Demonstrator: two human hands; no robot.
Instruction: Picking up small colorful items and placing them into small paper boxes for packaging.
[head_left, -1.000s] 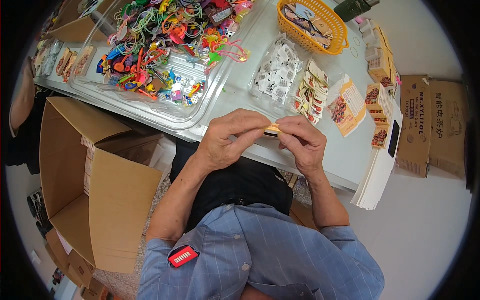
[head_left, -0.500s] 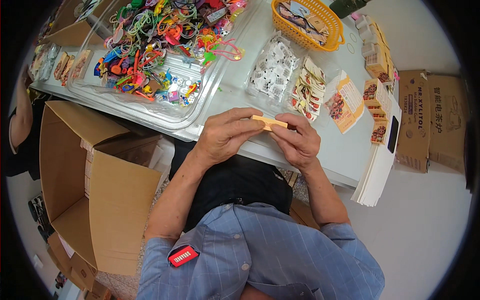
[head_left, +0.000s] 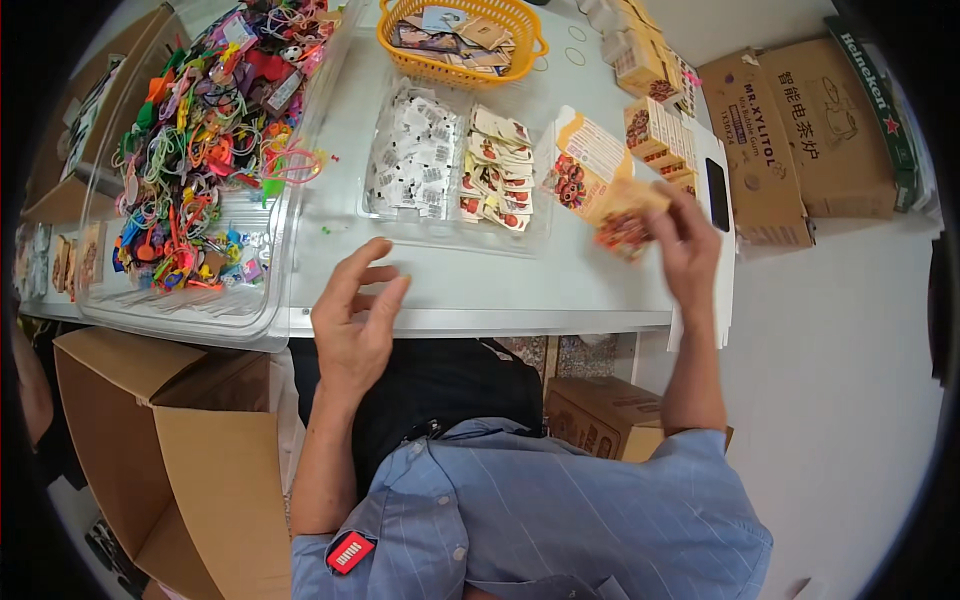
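My right hand pinches a small orange printed box with a food picture, blurred by motion, held over the near end of a flat orange-and-white printed carton. Above the table's front edge, my left hand is open and empty, its fingers apart. Beyond it stands a clear tray with a pile of small white packets and, beside them, overlapping small printed cards. Rows of small printed boxes line the table's right side.
A clear bin of colourful trinkets stands at the left, a yellow basket of cards at the back. An open cardboard box sits below the table's left. A black phone lies by the right edge; cartons stand beyond.
Both hands held the small box together; my left hand has let go and moved left, opening. My right hand has carried the box right. The view has shifted rightward.
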